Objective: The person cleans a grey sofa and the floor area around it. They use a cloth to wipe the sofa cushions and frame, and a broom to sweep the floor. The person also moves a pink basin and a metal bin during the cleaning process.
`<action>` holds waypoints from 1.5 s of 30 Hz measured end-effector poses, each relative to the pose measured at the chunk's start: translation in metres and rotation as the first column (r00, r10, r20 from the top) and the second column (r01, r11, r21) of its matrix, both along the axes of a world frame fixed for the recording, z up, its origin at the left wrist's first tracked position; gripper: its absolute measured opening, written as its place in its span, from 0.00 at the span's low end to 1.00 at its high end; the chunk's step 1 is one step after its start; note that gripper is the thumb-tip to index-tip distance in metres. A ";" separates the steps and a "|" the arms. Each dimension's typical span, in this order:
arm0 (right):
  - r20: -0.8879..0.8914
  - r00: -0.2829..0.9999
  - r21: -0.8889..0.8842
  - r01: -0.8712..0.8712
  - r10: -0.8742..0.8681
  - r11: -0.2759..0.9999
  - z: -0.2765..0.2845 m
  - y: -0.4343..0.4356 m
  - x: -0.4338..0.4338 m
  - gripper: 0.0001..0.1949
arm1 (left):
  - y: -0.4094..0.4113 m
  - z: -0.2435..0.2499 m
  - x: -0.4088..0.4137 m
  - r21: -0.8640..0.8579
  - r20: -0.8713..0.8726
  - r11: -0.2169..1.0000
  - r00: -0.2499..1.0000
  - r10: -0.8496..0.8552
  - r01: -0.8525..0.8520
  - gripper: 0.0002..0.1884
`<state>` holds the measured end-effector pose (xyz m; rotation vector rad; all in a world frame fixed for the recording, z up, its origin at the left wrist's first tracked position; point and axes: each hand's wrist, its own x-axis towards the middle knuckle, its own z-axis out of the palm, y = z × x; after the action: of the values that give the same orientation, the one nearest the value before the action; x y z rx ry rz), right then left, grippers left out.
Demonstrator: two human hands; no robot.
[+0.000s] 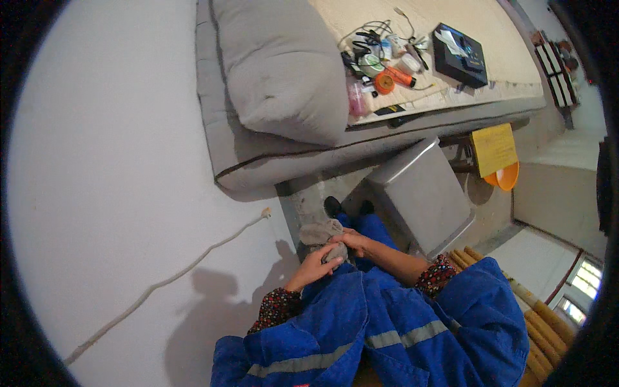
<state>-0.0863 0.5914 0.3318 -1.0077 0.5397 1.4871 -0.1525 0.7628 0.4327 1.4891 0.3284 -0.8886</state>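
Observation:
A crumpled grey-brown cloth (316,233) is bunched between my two hands, low in front of my body. My left hand (315,265) grips its near side, with the thumb lying across the fabric. From the right, my right hand (352,241) closes on the same cloth, and its fingertips are partly hidden. Part of the cloth sticks out past the hands toward the floor. Below it show my blue trouser legs (379,231) and dark shoes (332,205).
A grey box-shaped piece (425,193) stands right of my legs. Ahead is a bed edge (387,140) with a grey cushion (285,72), cables, bottles, tubs and a black box (459,55). A yellow sheet (494,149) hangs by an orange bowl (508,176). The white wall (121,169) borders the left.

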 end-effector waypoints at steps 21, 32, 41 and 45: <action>0.174 0.590 0.108 0.785 -0.789 0.610 0.043 -0.178 0.027 0.25 | -0.090 0.014 0.119 0.275 0.140 0.925 0.941 -0.308 0.262 0.15; 0.010 0.228 0.152 0.962 -0.974 0.226 -0.030 -0.277 -0.049 0.26 | -0.206 0.017 0.169 0.083 -0.027 0.975 0.979 -0.203 0.205 0.17; 0.124 0.040 0.086 0.995 -0.992 0.051 0.013 -0.282 -0.084 0.25 | -0.229 0.003 0.191 0.025 -0.046 0.932 0.931 -0.361 0.363 0.17; 0.442 0.248 -0.279 0.952 -0.862 0.131 -0.019 -0.244 -0.088 0.29 | -0.245 -0.001 0.180 0.050 0.098 0.857 0.851 -0.516 0.514 0.19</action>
<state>-0.1739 0.3471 0.3133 -0.8569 1.2054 0.0459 0.0278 0.5181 0.4312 1.6706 -0.1599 -1.2225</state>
